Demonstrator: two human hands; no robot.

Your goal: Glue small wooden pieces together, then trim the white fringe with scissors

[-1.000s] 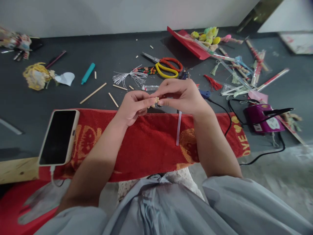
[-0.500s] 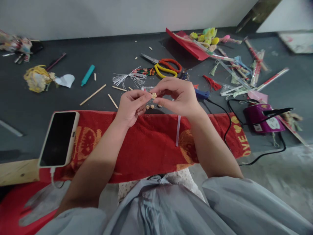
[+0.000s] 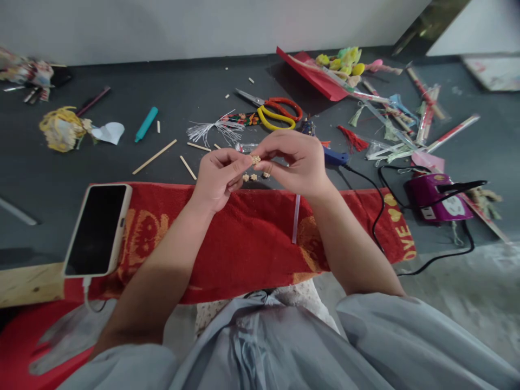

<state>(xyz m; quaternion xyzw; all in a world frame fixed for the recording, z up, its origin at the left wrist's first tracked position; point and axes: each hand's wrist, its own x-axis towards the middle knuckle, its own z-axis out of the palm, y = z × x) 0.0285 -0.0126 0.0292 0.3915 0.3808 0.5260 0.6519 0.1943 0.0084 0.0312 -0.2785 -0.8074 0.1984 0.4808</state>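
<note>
One small pale flower-shaped piece is pinched between the left hand and the right hand, neither hand nearer; its long axis cannot be told. Similar pieces are seen just nearer on the surface.

From my end I see a small, cream to pale-yellow piece, knobbly and clustered rather like a little flower. It sits at the fingertips of the left hand, the thumb tip right against its side, and in front of the thumb and forefinger of the right hand. I make it raised off the surface, between the two hands. Its underside and partly covered edges I can't make out, nor its exact tilt.
</note>
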